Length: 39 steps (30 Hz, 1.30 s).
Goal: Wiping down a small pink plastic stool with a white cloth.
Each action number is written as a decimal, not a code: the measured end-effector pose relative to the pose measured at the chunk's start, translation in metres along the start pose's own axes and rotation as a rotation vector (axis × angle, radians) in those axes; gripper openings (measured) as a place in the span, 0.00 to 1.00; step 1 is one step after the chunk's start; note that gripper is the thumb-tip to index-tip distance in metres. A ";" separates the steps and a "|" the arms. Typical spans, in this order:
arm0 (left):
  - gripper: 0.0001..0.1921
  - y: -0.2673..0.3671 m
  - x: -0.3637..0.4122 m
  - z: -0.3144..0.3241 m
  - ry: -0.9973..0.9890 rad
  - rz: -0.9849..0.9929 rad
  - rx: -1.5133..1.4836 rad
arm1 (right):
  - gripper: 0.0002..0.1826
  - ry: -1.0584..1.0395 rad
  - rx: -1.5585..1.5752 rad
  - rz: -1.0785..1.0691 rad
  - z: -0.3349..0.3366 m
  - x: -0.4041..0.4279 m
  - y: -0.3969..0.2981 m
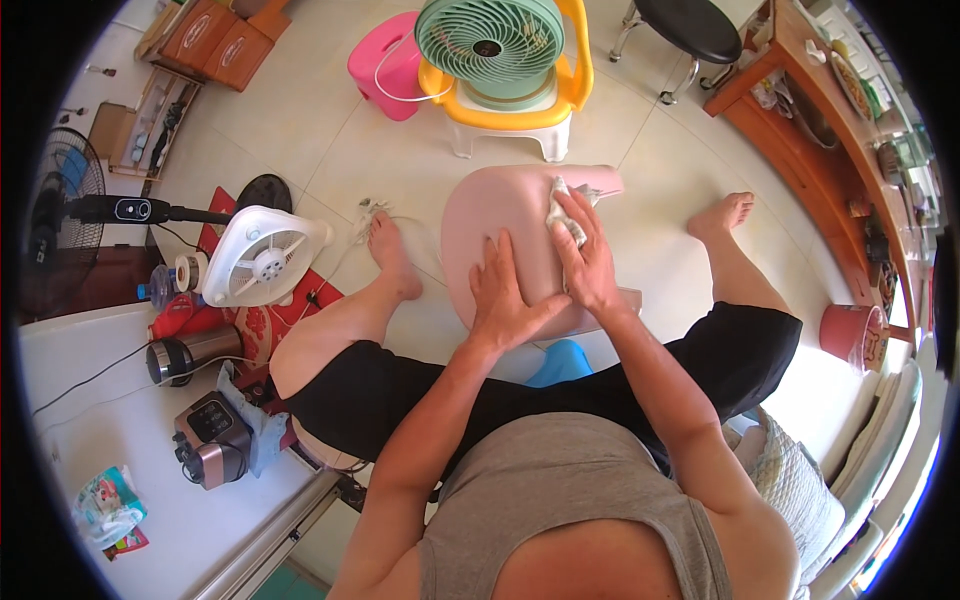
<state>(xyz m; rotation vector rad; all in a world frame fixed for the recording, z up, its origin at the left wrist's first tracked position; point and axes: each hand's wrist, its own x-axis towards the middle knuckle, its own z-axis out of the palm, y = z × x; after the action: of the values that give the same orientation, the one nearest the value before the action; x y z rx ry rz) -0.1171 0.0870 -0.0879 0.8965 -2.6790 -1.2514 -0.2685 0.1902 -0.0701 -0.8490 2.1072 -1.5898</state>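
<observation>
Between my legs on the tiled floor stands a pink plastic piece (499, 202) with rounded corners, perhaps a stool or a seat; its exact kind is unclear. My left hand (510, 296) lies spread on its near surface, thumb pointing right, and holds nothing. On its right side my right hand (587, 259) presses a crumpled whitish cloth (564, 210) against the plastic, with the cloth partly under the fingers. Part of a clear or pale pink edge (630, 300) shows beyond my right wrist. A blue plastic object (561, 364) is partly visible below the pink piece.
Ahead, a green fan (487, 45) stands on a yellow and white child's chair (499, 118), beside a pink stool (386, 67). A white box fan (264, 259) is at the left. Another cloth (369, 214) lies by my left foot. A black round stool (688, 30) and wooden cabinet (795, 176) stand right.
</observation>
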 end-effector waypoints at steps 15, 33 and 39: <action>0.73 -0.010 0.003 -0.001 -0.010 -0.074 -0.104 | 0.26 -0.101 -0.166 -0.179 0.011 0.041 0.014; 0.69 -0.018 -0.003 0.007 0.125 0.024 -0.143 | 0.27 -0.092 -0.174 -0.058 0.015 0.084 0.016; 0.66 -0.017 -0.005 0.008 0.167 0.033 -0.138 | 0.24 -0.075 -0.211 -0.288 0.012 0.088 0.028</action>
<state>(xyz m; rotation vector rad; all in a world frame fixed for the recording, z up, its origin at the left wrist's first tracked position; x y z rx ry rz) -0.1070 0.0863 -0.1042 0.8924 -2.4375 -1.2753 -0.3338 0.1290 -0.0950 -1.3138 2.2043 -1.4550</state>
